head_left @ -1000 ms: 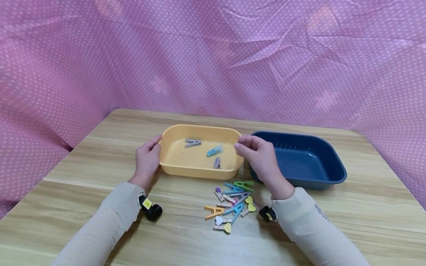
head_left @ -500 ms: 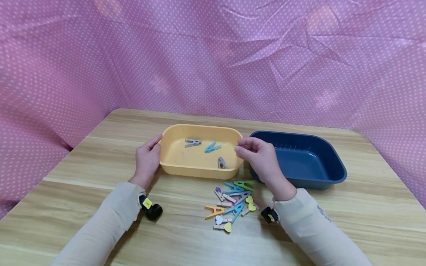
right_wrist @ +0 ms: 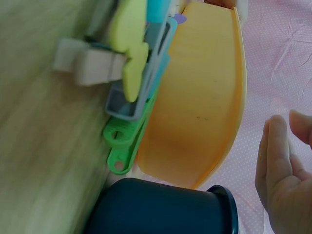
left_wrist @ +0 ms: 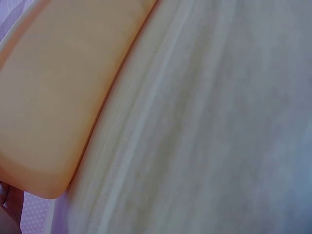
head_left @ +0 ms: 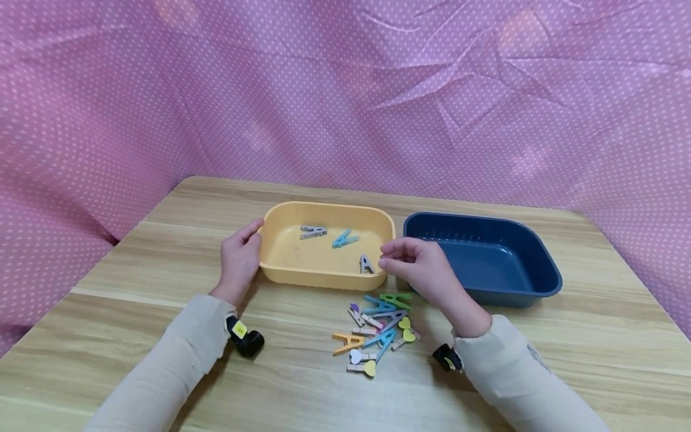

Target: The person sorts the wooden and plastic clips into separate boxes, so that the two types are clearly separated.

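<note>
My left hand (head_left: 239, 255) grips the left end of a yellow plastic basin (head_left: 318, 279). Inside it lie a blue clothespin (head_left: 344, 239), a grey clothespin (head_left: 314, 232) towards the back and another grey clothespin (head_left: 366, 264) near the front right. My right hand (head_left: 421, 267) is raised beside the basin's right end, holding nothing; its thumb stands apart from the loosely bent fingers (right_wrist: 278, 151). The left wrist view shows mostly the basin's outer wall (left_wrist: 63, 92), with a bit of the left hand (left_wrist: 12, 207) at its corner.
Several mixed clothespins lie heaped in front of the basin, among them an orange one (head_left: 348, 343), a green one (head_left: 396, 299) and wooden ones with hearts (head_left: 369, 368). A dark blue basin (head_left: 507, 298) stands close on the right. Pink dotted cloth (head_left: 345, 108) hangs behind the table.
The blue clothespin has landed in the yellow basin, and the front grey one has shifted right. My right hand has moved back towards me from the rim. The left hand stays put.
</note>
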The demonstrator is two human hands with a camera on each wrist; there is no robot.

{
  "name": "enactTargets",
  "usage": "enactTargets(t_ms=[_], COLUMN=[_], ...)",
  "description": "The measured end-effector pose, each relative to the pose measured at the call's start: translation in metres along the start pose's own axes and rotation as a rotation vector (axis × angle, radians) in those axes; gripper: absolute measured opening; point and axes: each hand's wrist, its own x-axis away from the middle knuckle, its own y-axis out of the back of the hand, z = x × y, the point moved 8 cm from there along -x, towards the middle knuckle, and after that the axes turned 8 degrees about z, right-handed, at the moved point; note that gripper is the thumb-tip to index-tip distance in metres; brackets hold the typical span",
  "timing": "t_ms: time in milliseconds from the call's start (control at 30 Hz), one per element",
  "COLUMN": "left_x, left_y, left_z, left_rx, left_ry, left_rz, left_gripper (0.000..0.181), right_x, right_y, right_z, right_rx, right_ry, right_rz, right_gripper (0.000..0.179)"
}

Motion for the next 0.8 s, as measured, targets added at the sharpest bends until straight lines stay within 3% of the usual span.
enactTargets(t_ms=[500, 800], left_x=[-0.001, -0.001], left_y=[0.001, 0.0], left_z=[-0.002, 0.001], left_rx=[0.01, 0.017], left_ry=[-0.016, 0.019], left_rz=[-0.015, 0.002], left_gripper=[0.036, 0.037], right_x=[0.007, 0.013], right_y=[-0.009, -0.018], right_z=[-0.006, -0.006], right_rx=[0.091, 0.176], right_ry=[0.037, 0.128], right_rz=[0.158, 0.281], right_gripper=[0.021, 0.022])
